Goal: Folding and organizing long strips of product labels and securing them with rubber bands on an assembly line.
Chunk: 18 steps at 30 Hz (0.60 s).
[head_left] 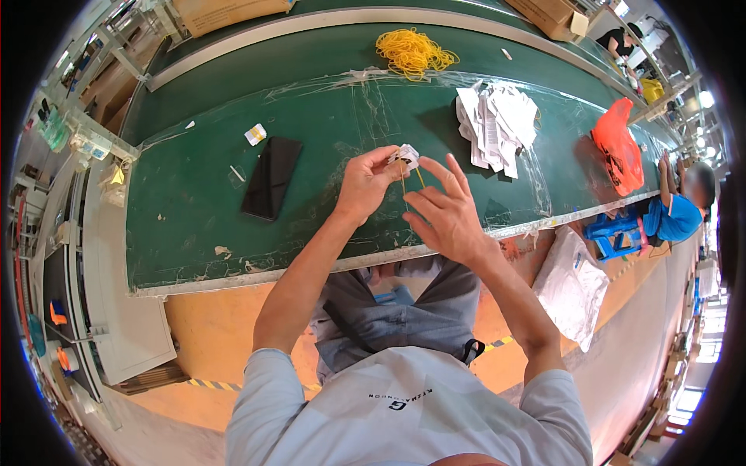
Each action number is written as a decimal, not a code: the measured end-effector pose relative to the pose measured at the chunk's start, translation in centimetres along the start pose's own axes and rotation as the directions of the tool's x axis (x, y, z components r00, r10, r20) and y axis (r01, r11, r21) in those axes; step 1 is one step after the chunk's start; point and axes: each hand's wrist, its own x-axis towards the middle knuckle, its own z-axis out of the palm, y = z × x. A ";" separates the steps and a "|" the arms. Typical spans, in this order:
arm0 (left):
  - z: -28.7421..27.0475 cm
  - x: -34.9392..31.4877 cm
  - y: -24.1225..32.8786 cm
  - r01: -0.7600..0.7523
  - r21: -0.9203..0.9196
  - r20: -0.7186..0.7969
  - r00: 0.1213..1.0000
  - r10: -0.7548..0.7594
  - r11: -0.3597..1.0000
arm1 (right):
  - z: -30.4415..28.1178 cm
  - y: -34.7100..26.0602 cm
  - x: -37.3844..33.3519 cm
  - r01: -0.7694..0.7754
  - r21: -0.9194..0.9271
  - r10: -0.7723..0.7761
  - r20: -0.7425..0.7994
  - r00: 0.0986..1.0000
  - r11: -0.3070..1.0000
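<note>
My left hand (365, 185) pinches a small folded bundle of white printed paper slips (406, 158) above the green table, in front of my body. A yellow rubber band (420, 178) stretches from the bundle toward my right hand (448, 210). The band's near end is caught at the right hand's fingers, while its other fingers are spread. To the right lies a loose pile of white paper slips (497, 128). A heap of yellow rubber bands (413, 53) sits at the far middle. One small banded paper bundle (255, 134) rests at the left.
A black phone (271, 178) lies left of my hands on the green table (186, 233). An orange-red plastic bag (618, 147) stands near the right edge. Beyond it, another person (678, 213) in blue sits by a blue stool (614, 233). A white sack (571, 287) is on the floor.
</note>
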 end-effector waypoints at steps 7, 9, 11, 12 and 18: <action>0.6 0.0 -0.8 -0.091 -0.027 -0.001 0.996 0.091 0.996 | 1.5 -1.4 0.1 -0.064 0.218 0.052 0.058 0.997 0.974; 0.7 0.0 -0.8 -0.084 -0.047 -0.008 0.996 0.084 0.995 | 1.4 -1.6 0.0 -0.074 0.252 0.069 0.028 0.997 0.965; 0.6 0.2 -0.6 -0.099 -0.081 0.025 0.995 0.101 0.992 | 1.3 -1.6 0.1 -0.085 0.283 0.090 -0.002 0.996 0.955; 0.4 0.2 -0.5 -0.099 -0.083 0.025 0.995 0.101 0.992 | 1.1 -1.4 0.0 -0.091 0.314 0.114 -0.056 0.992 0.945; 0.0 0.3 0.0 -0.146 -0.172 0.075 0.984 0.160 0.974 | 1.6 0.3 -1.9 -0.438 0.774 0.609 0.086 0.788 0.457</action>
